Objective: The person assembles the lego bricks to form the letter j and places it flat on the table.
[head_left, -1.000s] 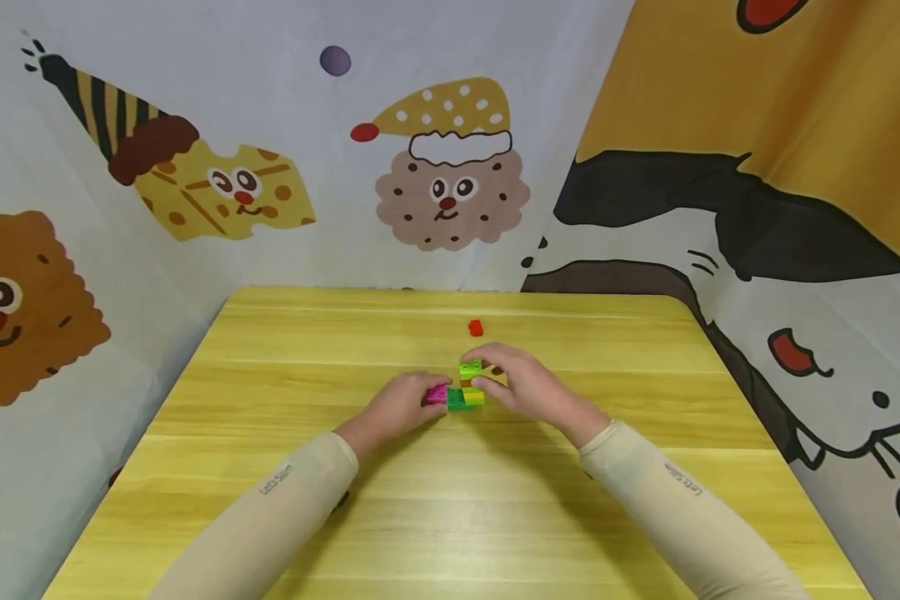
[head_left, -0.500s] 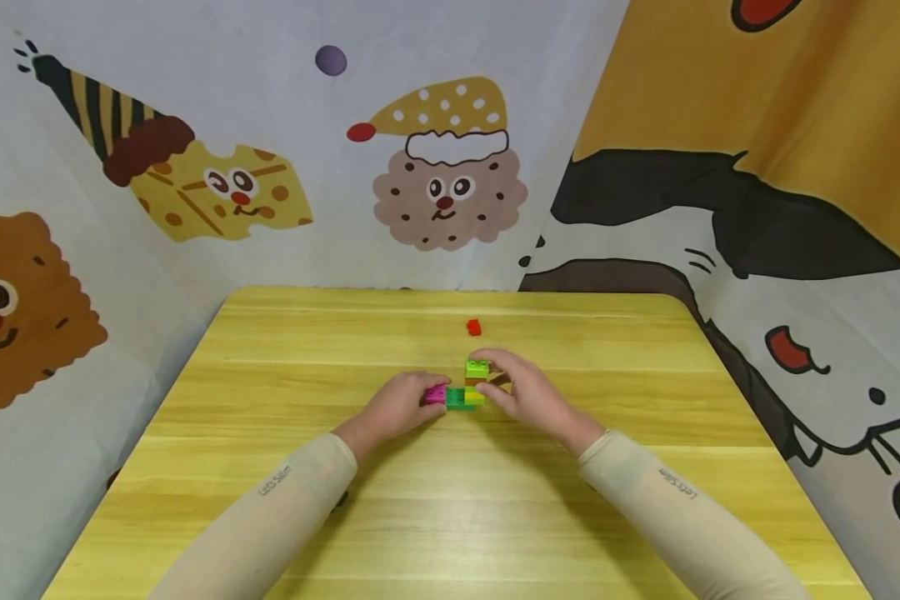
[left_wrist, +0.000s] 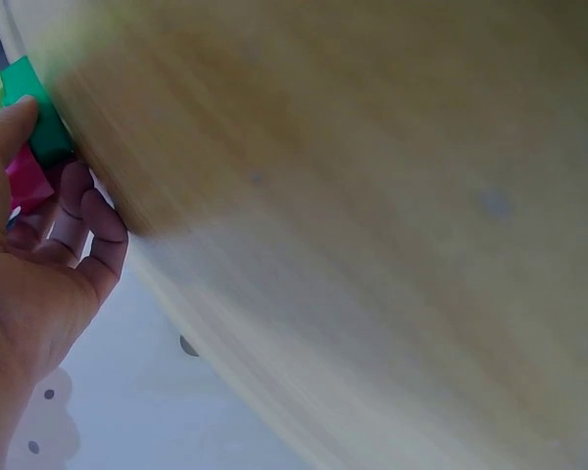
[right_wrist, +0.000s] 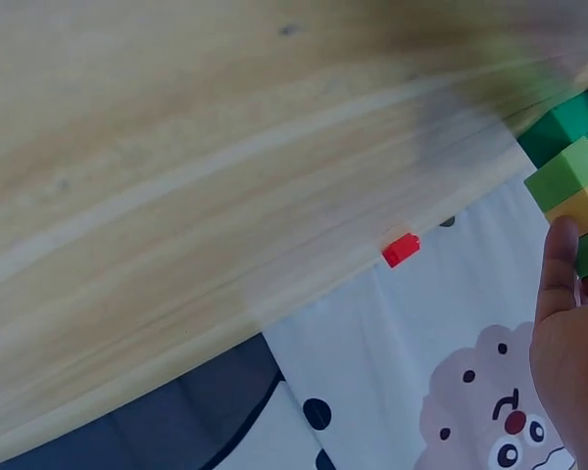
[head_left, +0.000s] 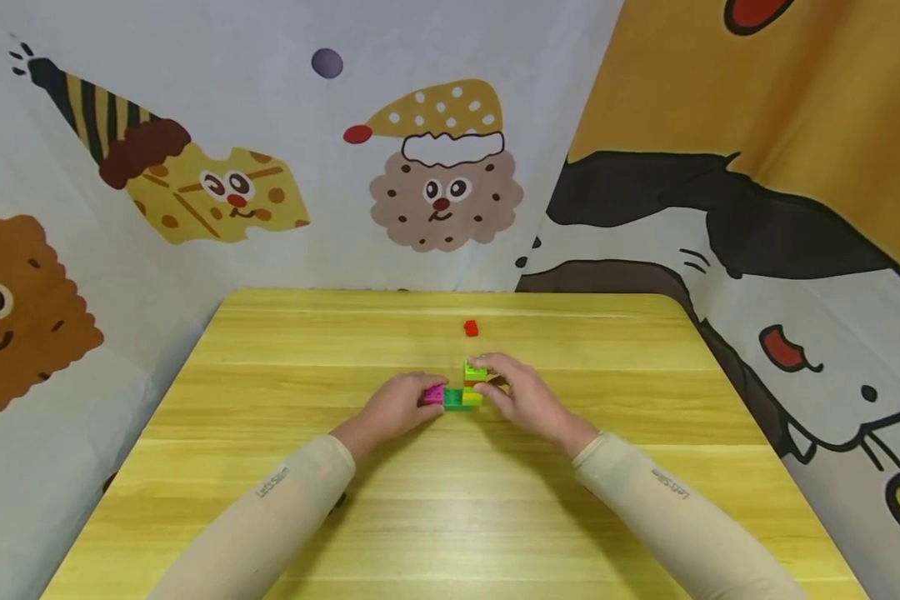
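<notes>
My left hand (head_left: 396, 407) pinches a pink toy brick (head_left: 432, 395) at the left end of a joined row. A dark green brick (head_left: 453, 398) sits beside the pink one, and a yellow brick (head_left: 472, 400) rises at the row's right end. Above the yellow brick shows an orange-brown layer (head_left: 468, 385), topped by a lime green brick (head_left: 475, 375). My right hand (head_left: 531, 398) grips this stack between thumb and fingers, with a fingertip over the lime brick's top. Its fingers hide the stack's right side. The right wrist view catches only part of the stack (right_wrist: 568, 176).
A lone red brick (head_left: 471, 328) lies behind the stack on the wooden table (head_left: 285, 333). Cartoon-printed cloth (head_left: 270, 100) hangs along the table's back and sides.
The lime brick in my right hand shifted slightly right, then dropped lower onto the stack. A right fingertip has come onto its top. My left hand keeps its hold on the pink brick.
</notes>
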A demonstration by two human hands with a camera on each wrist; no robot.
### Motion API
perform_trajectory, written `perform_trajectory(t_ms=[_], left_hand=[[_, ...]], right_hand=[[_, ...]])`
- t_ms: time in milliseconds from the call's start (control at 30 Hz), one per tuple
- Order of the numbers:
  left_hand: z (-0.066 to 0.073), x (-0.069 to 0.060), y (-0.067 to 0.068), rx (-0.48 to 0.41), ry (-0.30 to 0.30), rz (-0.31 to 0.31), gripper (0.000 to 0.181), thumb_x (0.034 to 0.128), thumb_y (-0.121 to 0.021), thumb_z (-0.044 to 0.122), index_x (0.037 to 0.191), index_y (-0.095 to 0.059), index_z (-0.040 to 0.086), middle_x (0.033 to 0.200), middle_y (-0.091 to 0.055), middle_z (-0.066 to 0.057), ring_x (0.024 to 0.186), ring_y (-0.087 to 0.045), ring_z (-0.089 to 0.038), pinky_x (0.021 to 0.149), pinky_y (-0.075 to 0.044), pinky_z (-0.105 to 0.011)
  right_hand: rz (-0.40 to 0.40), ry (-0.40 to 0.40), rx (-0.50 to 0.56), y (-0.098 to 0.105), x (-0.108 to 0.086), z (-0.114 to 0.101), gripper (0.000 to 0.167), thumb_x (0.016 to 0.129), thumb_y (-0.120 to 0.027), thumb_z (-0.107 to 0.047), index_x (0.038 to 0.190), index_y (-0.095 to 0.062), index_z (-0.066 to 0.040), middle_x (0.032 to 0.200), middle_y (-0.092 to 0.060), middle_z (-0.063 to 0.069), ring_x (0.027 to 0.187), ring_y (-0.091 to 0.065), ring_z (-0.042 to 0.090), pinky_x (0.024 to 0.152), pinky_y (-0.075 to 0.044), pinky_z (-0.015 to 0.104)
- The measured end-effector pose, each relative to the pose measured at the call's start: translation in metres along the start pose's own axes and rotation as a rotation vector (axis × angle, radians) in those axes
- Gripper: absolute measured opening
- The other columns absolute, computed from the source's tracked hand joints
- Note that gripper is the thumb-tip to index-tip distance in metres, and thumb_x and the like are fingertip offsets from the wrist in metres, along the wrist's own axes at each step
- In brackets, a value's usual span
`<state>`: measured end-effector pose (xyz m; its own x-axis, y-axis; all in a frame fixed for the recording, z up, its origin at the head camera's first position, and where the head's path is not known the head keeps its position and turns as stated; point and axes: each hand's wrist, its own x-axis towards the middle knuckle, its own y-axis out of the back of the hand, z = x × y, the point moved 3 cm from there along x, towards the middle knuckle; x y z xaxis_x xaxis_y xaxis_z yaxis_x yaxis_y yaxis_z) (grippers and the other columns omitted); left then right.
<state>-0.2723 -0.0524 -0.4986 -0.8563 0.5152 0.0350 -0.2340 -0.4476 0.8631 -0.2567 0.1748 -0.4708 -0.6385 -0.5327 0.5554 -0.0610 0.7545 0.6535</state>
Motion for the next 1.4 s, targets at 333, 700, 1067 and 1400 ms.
perform_trajectory(t_ms=[333,700,1067,1400], left_hand=[[0.0003,-0.0001,-0.0001,0.007,-0.018,0.014,0.048,0.0977,-0.081,0.028,0.141,-0.070,0.011,0.114,-0.078,-0.007,0.085,-0.061,-0.012,0.083,-0.057,-0.036],[-0.0009,-0.0013,-0.0022,0.013,-0.013,-0.002,0.050,0.0981,-0.081,0.029,0.143,-0.069,0.011,0.112,-0.078,-0.008,0.083,-0.059,-0.012,0.080,-0.055,-0.034],[-0.0002,0.0001,-0.0016,-0.001,-0.010,0.003,0.050,0.0987,-0.080,0.029,0.144,-0.068,0.011,0.111,-0.077,-0.007,0.082,-0.058,-0.012,0.079,-0.055,-0.034],[-0.0010,-0.0009,-0.0004,0.013,0.000,-0.006,0.051,0.0988,-0.080,0.030,0.145,-0.068,0.011,0.115,-0.077,-0.008,0.084,-0.059,-0.012,0.082,-0.056,-0.035]], right_hand=[[0.020,-0.050,0.009,-0.0024,-0.0031,0.0024,0.045,0.096,-0.075,0.003,0.139,-0.063,-0.001,0.129,-0.072,0.018,0.103,-0.076,0.037,0.086,-0.065,0.033],[-0.016,-0.103,0.023,-0.0086,-0.0056,0.0052,0.051,0.094,-0.078,0.003,0.141,-0.060,-0.001,0.137,-0.069,0.019,0.110,-0.075,0.033,0.090,-0.065,0.037],[-0.057,-0.145,0.014,-0.0078,-0.0022,0.0040,0.060,0.090,-0.080,0.007,0.144,-0.056,-0.002,0.141,-0.066,0.018,0.109,-0.074,0.031,0.087,-0.065,0.031],[-0.079,-0.156,0.033,-0.0068,0.0011,0.0039,0.056,0.091,-0.080,0.006,0.141,-0.056,-0.001,0.145,-0.065,0.023,0.107,-0.075,0.036,0.087,-0.065,0.032]])
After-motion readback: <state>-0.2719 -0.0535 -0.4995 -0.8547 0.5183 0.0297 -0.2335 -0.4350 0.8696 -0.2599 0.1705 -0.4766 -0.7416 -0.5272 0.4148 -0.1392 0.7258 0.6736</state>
